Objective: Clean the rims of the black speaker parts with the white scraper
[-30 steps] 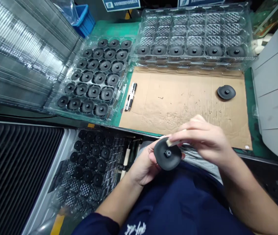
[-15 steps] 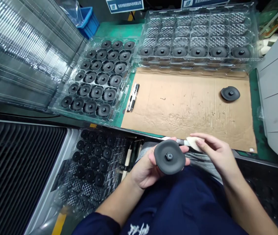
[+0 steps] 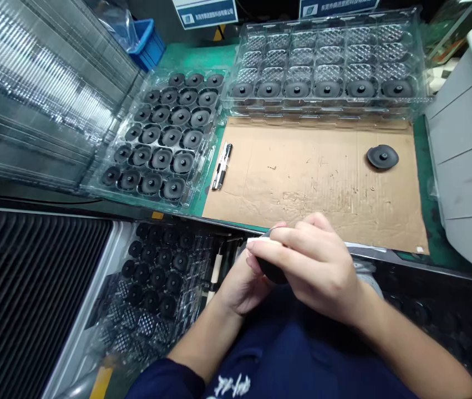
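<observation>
Rubbing or wiping one piece by hand looks to be the step in hand. The left hand [image 3: 246, 285] holds a black disc [image 3: 273, 271] over the lap, just this side of the table edge, with its fingers clamped on the disc as far as they show; those underneath are hidden. The right hand [image 3: 319, 266] comes across the top and covers much of the disc, its thumb and fingers closed on a white pad [image 3: 263, 240] that shows only as a thin strip along the disc's upper edge. Whether the pad is pressing or just resting there, I cannot tell. My judgement is that a further stroke calls for a firm left grip and light pressure from the right, and that checking the surface would need the right hand lifted clear. A second disc [image 3: 382, 157] lies alone on the cardboard [image 3: 285, 160], near its right side, with two pens [image 3: 222, 166] at the left. More discs sit in the left tray [image 3: 197, 180] and along the front row of the far tray [image 3: 323, 103]
</observation>
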A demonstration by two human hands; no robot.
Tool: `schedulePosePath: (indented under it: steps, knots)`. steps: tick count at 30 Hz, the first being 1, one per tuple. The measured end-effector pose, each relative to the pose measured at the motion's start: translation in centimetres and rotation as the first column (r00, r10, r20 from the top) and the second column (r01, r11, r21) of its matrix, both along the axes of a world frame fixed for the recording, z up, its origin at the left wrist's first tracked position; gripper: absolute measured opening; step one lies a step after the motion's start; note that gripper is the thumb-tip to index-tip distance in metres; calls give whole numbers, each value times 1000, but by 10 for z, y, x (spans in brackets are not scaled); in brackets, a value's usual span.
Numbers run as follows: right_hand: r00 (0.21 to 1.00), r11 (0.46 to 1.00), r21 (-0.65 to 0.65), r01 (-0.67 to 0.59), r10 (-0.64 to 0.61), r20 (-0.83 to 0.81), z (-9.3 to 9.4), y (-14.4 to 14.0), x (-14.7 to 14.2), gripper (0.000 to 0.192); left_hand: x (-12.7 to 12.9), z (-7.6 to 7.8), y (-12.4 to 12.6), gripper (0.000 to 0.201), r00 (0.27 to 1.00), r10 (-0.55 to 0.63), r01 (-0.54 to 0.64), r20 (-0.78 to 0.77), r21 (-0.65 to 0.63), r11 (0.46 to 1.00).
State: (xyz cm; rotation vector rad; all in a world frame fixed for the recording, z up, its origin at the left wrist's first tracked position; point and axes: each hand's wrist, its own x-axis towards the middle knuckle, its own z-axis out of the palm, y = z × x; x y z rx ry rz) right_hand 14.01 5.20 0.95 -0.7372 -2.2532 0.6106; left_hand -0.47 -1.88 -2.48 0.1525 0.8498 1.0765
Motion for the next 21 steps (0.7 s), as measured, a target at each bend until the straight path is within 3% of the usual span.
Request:
schedulePosePath:
  steps: [3, 6, 9, 11, 15, 18, 20, 21]
  knots:
    - [997, 981, -179, 68, -73, -21, -19, 19, 12, 19, -5, 1, 1, 55, 998, 16, -20, 60, 54, 998]
    - [979, 905, -373, 203, -175, 107, -56, 37, 30, 18, -11, 1, 2, 60, 985, -10, -6, 170, 91, 996]
    - [945, 891, -324, 317, -269, 184, -96, 38, 37, 20, -13, -1, 3, 54, 954, -5, -30, 299, 114, 993]
    - [910, 881, -247, 404, -361, 202, -112, 29, 35, 21, -13, -3, 5, 53, 932, 0, -41, 362, 106, 993]
    - [864, 845, -184, 502, -485, 134, -108, 4, 29, 25, -13, -6, 8, 53, 918, -18, -24, 397, 101, 995]
    - [897, 861, -253, 441, -436, 77, -92, -7, 27, 23, -14, -9, 8, 55, 936, -45, 1, 350, 126, 992]
    - [919, 865, -318, 387, -389, 61, -86, -10, 28, 23, -14, -12, 7, 58, 978, -64, 27, 200, 183, 983]
    - [924, 862, -342, 375, -379, 58, -85, -11, 29, 23, -14, -15, 6, 58, 997, -63, 51, 43, 242, 969]
